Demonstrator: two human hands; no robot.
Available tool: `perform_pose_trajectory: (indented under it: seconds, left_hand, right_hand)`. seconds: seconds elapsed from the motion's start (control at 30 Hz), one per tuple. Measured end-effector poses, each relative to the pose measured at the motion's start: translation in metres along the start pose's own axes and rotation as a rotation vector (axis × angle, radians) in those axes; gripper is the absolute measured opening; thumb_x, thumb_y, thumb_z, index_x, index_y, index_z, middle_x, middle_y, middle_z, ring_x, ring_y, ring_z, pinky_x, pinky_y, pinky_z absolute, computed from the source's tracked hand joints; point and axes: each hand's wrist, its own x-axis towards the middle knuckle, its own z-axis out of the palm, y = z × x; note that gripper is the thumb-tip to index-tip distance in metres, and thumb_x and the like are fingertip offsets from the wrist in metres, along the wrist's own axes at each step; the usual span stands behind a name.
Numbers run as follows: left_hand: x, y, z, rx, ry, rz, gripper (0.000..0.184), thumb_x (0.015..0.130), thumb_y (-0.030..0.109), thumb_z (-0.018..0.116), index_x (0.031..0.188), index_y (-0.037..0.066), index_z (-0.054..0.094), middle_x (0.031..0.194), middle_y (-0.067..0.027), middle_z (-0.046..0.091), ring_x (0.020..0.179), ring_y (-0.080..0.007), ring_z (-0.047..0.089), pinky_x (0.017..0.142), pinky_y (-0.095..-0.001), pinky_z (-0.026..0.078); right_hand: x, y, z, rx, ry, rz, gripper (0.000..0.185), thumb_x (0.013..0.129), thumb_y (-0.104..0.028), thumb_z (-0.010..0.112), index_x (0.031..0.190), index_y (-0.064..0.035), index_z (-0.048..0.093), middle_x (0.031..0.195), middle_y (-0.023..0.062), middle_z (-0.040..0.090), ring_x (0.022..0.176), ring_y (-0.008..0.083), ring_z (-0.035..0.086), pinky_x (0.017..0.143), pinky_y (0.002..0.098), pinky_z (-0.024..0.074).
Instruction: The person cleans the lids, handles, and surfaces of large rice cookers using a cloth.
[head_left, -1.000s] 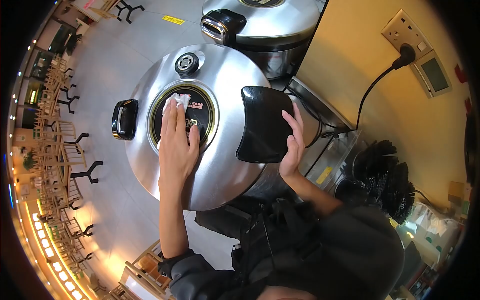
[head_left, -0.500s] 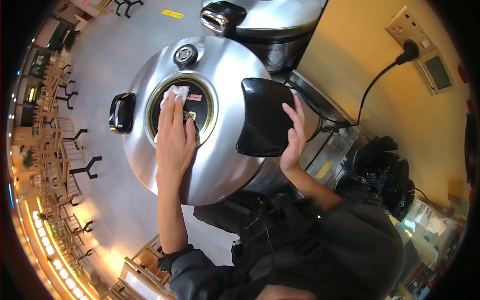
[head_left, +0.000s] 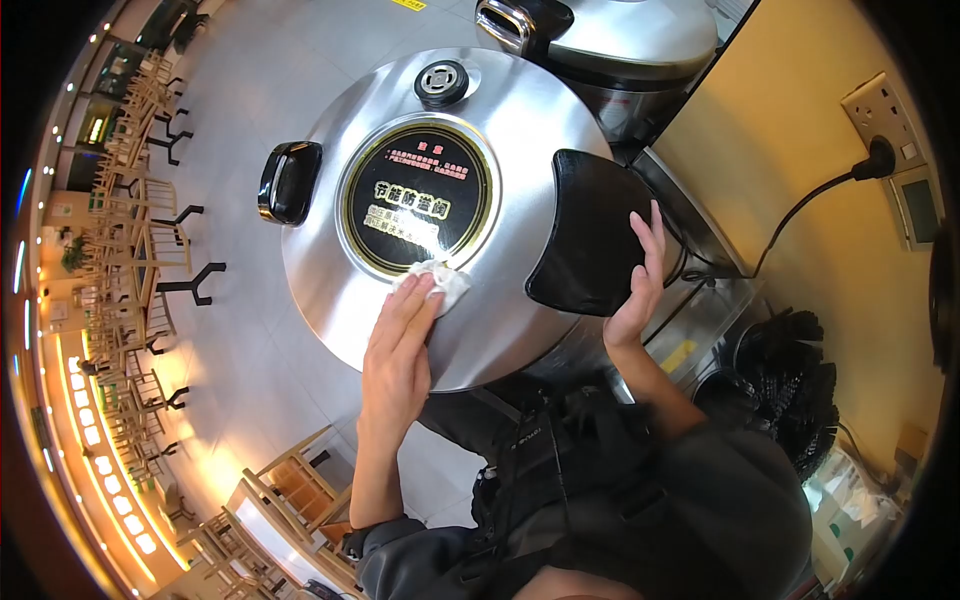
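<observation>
A large steel cooker lid (head_left: 500,340) carries a round black label (head_left: 418,195) with a gold rim, a black knob-like valve (head_left: 441,82) and a black side handle (head_left: 290,183). My left hand (head_left: 400,360) presses a crumpled white cloth (head_left: 440,287) onto the steel at the label's lower edge, fingers together. At the lid's right is a glossy black hinge cover (head_left: 595,235). My right hand (head_left: 642,280) rests against that cover's right edge, its fingers somewhat apart and holding nothing.
Another steel cooker (head_left: 625,40) stands behind. A power cord (head_left: 800,215) runs from a wall socket (head_left: 885,125). Black brush-like objects (head_left: 785,385) are at the right, and wooden chairs (head_left: 300,490) at the lower left.
My left hand has moved the cloth from the label's upper left down to its lower rim, uncovering the print. The view has shifted, and my right hand stays at the black cover.
</observation>
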Motion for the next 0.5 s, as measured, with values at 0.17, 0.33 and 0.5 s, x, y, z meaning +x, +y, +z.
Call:
perform_pose_trajectory:
  seconds: [0.17, 0.33, 0.5]
  left_hand:
    - [0.026, -0.058, -0.008, 0.249, 0.143, -0.018, 0.049, 0.092, -0.009, 0.043, 0.137, 0.002, 0.058, 0.144, -0.021, 0.053, 0.138, -0.0353, 0.047, 0.118, -0.0441, 0.034]
    - [0.126, -0.102, 0.012, 0.102, 0.141, 0.026, 0.056, 0.086, -0.013, 0.038, 0.138, 0.0, 0.056, 0.149, -0.0259, 0.046, 0.143, -0.0368, 0.04, 0.122, -0.0415, 0.028]
    - [0.151, -0.024, 0.057, -0.106, 0.142, 0.222, 0.05, 0.087, -0.008, 0.046, 0.134, 0.001, 0.059, 0.143, -0.0267, 0.052, 0.138, -0.0387, 0.045, 0.12, -0.0453, 0.032]
  right_hand:
    - [0.0, -0.002, 0.0, -0.001, -0.003, 0.012, 0.059, 0.094, -0.028, 0.032, 0.138, 0.0034, 0.055, 0.158, 0.0233, 0.035, 0.146, 0.0338, 0.034, 0.121, 0.0437, 0.021]
    - [0.001, -0.002, 0.003, 0.015, 0.009, -0.018, 0.057, 0.096, -0.025, 0.03, 0.138, 0.0034, 0.055, 0.157, 0.0242, 0.035, 0.146, 0.0356, 0.033, 0.121, 0.0452, 0.022]
    - [0.002, 0.0, 0.003, -0.044, -0.006, -0.034, 0.057, 0.096, -0.027, 0.03, 0.138, 0.0039, 0.055, 0.157, 0.0244, 0.036, 0.146, 0.0361, 0.033, 0.121, 0.0466, 0.0211]
